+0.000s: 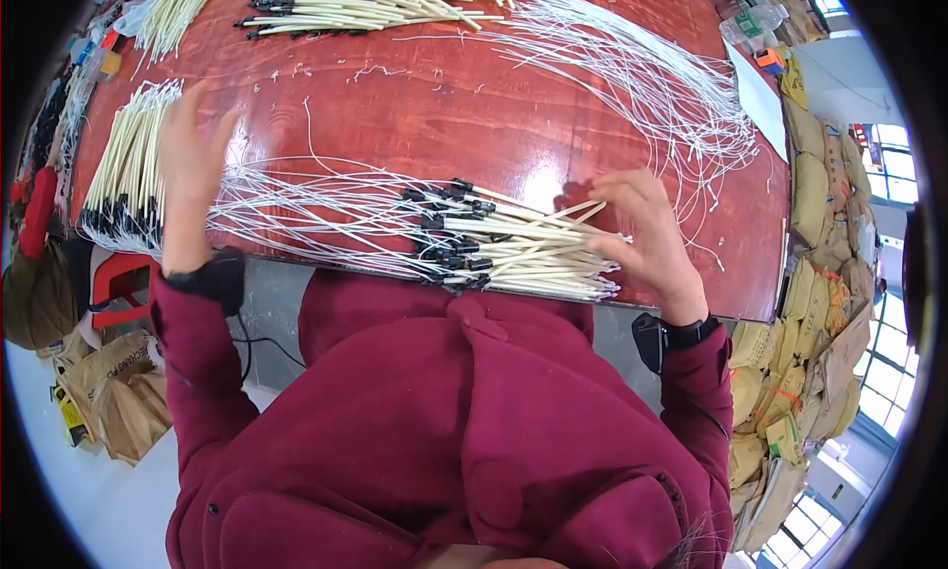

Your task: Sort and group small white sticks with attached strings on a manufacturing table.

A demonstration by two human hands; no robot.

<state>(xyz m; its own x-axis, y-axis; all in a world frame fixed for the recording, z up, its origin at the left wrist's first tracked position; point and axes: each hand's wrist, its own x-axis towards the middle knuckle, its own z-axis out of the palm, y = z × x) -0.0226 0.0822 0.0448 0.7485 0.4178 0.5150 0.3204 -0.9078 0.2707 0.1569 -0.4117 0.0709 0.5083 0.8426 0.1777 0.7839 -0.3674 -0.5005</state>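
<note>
In front of me lies a pile of cream-coloured thin sticks (538, 253) with black end pieces, and white cords (316, 213) run from them to the left. My right hand (647, 228) is at the pile's right end, thumb and fingers apart around the stick tips; whether a fingertip touches one is hard to tell. My left hand (193, 154) is raised with its fingers spread and holds nothing. It is nearest to a bundle of similar sticks (133, 159) at the left edge of the table, whose black ends point toward me.
More sticks (365, 6) lie at the far side of the red table (425, 115), with loose white cords (652, 70) spread to their right. A plastic bottle (755, 21) stands at the far right corner. A red stool (123, 283) is below left; stacked sacks (805, 322) line the right.
</note>
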